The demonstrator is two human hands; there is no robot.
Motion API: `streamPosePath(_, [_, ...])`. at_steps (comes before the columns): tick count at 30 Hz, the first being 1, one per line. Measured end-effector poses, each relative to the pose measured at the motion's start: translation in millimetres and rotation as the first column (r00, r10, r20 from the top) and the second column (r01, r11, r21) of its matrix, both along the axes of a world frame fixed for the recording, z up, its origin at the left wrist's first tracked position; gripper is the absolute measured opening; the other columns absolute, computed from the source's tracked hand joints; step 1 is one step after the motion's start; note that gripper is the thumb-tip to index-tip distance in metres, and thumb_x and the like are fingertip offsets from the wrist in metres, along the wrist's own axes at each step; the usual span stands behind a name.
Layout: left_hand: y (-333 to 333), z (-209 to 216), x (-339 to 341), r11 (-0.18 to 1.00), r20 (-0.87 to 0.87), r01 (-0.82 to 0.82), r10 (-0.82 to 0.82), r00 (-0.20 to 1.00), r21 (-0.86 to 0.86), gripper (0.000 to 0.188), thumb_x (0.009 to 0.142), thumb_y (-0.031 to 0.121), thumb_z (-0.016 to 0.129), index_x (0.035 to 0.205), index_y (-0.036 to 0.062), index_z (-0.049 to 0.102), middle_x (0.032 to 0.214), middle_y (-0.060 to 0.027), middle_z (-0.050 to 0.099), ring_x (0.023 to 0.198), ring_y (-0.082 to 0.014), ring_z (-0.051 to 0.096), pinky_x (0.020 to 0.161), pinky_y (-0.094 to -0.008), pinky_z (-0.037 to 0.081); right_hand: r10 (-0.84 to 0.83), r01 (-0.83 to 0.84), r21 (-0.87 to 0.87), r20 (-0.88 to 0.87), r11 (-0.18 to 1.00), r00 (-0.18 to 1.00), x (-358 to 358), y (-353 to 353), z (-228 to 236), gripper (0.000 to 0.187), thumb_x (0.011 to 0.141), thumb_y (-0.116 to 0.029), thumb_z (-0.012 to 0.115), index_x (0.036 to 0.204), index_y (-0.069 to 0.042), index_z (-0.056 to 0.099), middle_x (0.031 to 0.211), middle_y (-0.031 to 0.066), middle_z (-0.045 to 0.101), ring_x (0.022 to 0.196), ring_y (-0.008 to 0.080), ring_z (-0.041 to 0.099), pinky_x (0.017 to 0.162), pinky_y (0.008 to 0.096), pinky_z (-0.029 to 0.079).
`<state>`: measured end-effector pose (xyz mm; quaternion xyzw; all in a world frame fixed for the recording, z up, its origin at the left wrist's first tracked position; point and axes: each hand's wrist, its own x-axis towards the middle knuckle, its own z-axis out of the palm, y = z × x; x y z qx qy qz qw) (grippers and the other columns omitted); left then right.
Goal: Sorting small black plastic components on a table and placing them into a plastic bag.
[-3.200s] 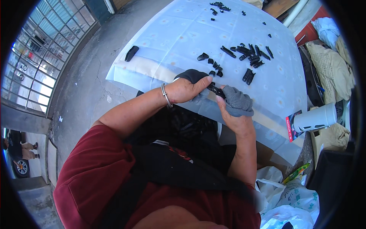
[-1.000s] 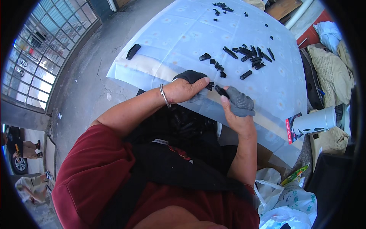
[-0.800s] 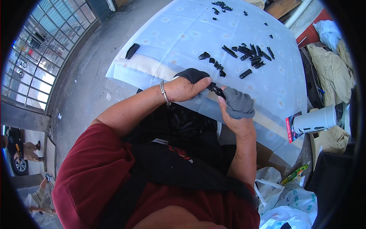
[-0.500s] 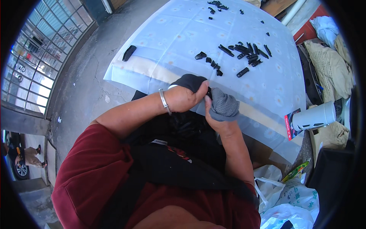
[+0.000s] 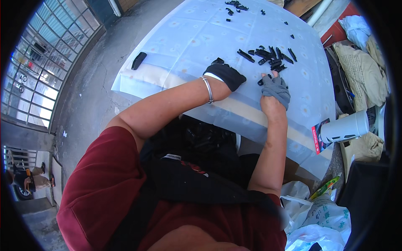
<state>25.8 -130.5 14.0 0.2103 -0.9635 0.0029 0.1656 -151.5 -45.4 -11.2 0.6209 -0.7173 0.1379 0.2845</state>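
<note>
Fingers of right hand [image 5: 275,88], grey-gloved, curled at near edge of pile of small black parts [image 5: 270,58], touching nearest pieces; whether one is gripped cannot be told. Left hand [image 5: 226,75], black-gloved, palm down on surface [image 5: 188,37], fingers flat, holding nothing visible; silver bangle [image 5: 208,89] on wrist. Second scatter of black parts [image 5: 235,6] at far edge. Lone black block [image 5: 138,60] at left edge. White cylinder [image 5: 347,127] lying at right, off pale cloth.

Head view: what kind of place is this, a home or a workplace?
Probably a small informal workshop opening onto a street: a cloth-covered table strewn with small black parts, a bare concrete floor, and a barred metal gate alongside.
</note>
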Motion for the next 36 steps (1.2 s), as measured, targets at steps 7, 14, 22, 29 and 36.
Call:
streamPosePath(7, [2, -15, 13, 0.997, -0.138, -0.021, 0.032, 0.99, 0.076, 0.017, 0.075, 0.013, 0.049, 0.087, 0.0082, 0.061, 0.08, -0.0126, 0.06, 0.075, -0.0293, 0.059, 0.065, -0.0394, 0.047, -0.211, 0.149, 0.368, 0.134, 0.918, 0.968, 16, 15, 26, 0.023, 0.073, -0.01, 0.056, 0.096, -0.008, 0.056, 0.097, 0.0138, 0.056, 0.085, 0.0285, 0.058, 0.072, 0.0396, 0.046])
streamPosePath(14, [15, 7, 37, 0.735, -0.213, -0.139, 0.363, 0.907, 0.663, 0.023, 0.079, 0.022, 0.053, 0.091, 0.0034, 0.058, 0.081, -0.0142, 0.061, 0.075, -0.026, 0.06, 0.068, -0.0361, 0.047, 0.167, -0.153, -0.074, 0.587, 0.985, 0.792, 38, 35, 21, 0.023, 0.078, -0.017, 0.058, 0.096, -0.005, 0.052, 0.089, 0.014, 0.058, 0.08, 0.0313, 0.058, 0.068, 0.0379, 0.046])
streamPosePath(22, [36, -27, 49, 0.764, 0.01, -0.235, 0.287, 0.958, 0.602, 0.023, 0.085, 0.024, 0.042, 0.09, 0.0087, 0.06, 0.082, -0.0119, 0.061, 0.073, -0.0218, 0.059, 0.068, -0.0317, 0.047, 0.316, -0.33, -0.021, 0.347, 0.944, 0.883, 102, 35, 23, 0.031, 0.076, -0.023, 0.061, 0.099, -0.005, 0.052, 0.082, 0.0168, 0.06, 0.07, 0.034, 0.059, 0.063, 0.0429, 0.046])
streamPosePath(29, [66, -8, 35, 0.068, -0.056, 0.008, 0.741, 0.669, 0.998, 0.036, 0.077, 0.033, 0.054, 0.085, -0.0003, 0.063, 0.085, -0.0165, 0.062, 0.078, -0.0228, 0.059, 0.074, -0.0307, 0.045, 0.169, -0.205, 0.125, 0.25, 0.971, 0.953, 106, 38, 17, 0.035, 0.08, -0.033, 0.054, 0.102, -0.007, 0.052, 0.087, 0.0116, 0.059, 0.078, 0.031, 0.058, 0.066, 0.0415, 0.045])
streamPosePath(36, [64, -22, 43, 0.095, -0.137, 0.104, 0.826, 0.547, 0.99, 0.037, 0.075, 0.031, 0.055, 0.078, -0.0055, 0.062, 0.078, -0.0146, 0.061, 0.072, -0.0209, 0.057, 0.068, -0.0315, 0.044, 0.157, -0.201, 0.134, 0.283, 0.97, 0.946, 123, 26, 12, 0.035, 0.081, -0.032, 0.053, 0.105, -0.006, 0.051, 0.092, 0.0119, 0.059, 0.079, 0.0313, 0.058, 0.065, 0.0392, 0.045])
